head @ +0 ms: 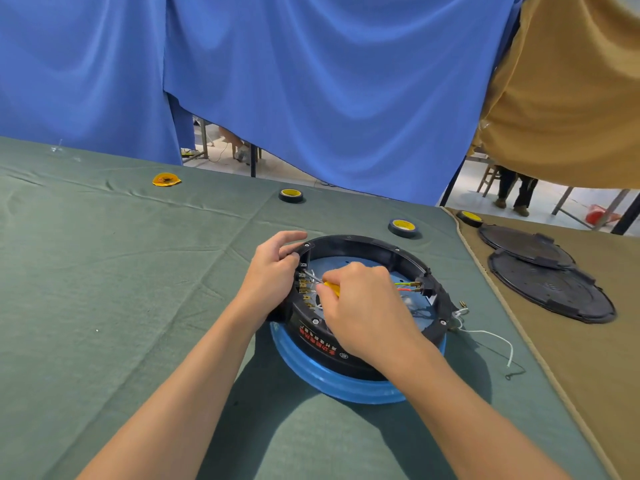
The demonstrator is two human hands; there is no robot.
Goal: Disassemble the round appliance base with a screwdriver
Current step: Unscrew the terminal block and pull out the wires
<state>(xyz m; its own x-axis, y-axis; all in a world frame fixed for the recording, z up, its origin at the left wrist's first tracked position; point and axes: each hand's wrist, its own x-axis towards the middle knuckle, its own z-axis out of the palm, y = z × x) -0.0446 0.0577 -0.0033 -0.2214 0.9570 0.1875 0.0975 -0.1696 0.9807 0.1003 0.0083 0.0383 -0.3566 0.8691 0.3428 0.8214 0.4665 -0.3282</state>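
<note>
You have a single view, from the wide-angle camera worn on your head. It faces forward and steeply down across the green-covered table (121,271). Your forearms enter from the bottom edge and meet just below the middle of the frame, where your left hand (273,268) and right hand (363,306) are at the round base (360,244). The camera is near: the yellow handle of the screwdriver (330,288) and the printed label on the base's side show plainly. The upper part of the frame takes in the blue curtain (311,81) hanging beyond the table's far edge.
</note>
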